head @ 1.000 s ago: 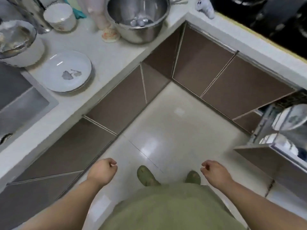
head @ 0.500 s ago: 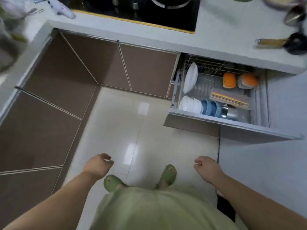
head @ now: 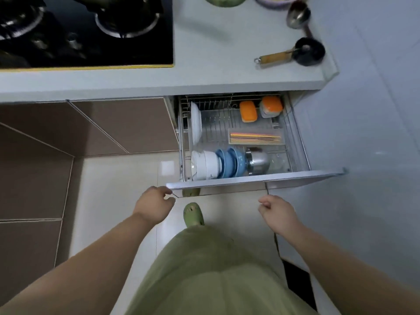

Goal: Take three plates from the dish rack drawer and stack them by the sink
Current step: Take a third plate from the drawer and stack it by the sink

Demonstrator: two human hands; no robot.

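Observation:
The dish rack drawer point(head: 254, 178) stands pulled out under the counter. White plates point(head: 196, 123) stand on edge in the wire rack at its left side. In the front row sit white bowls point(head: 205, 164), blue bowls point(head: 233, 162) and a steel cup point(head: 258, 161). My left hand point(head: 153, 204) hangs just below the drawer's front left corner, fingers loosely curled, holding nothing. My right hand point(head: 278, 212) hangs below the drawer front further right, also loosely curled and holding nothing. The sink is out of view.
A black gas hob point(head: 86, 30) fills the counter at top left. A ladle with a wooden handle point(head: 293, 54) and a steel ladle point(head: 297, 14) lie on the counter at right. Orange containers point(head: 248, 111) and a chopstick tray point(head: 255, 137) sit in the drawer. Brown cabinet doors point(head: 122, 126) line the left.
My view has swung from the sink corner, where a plate lay on the counter, round to the open drawer. I have stepped closer, and both hands now hang right at the drawer front.

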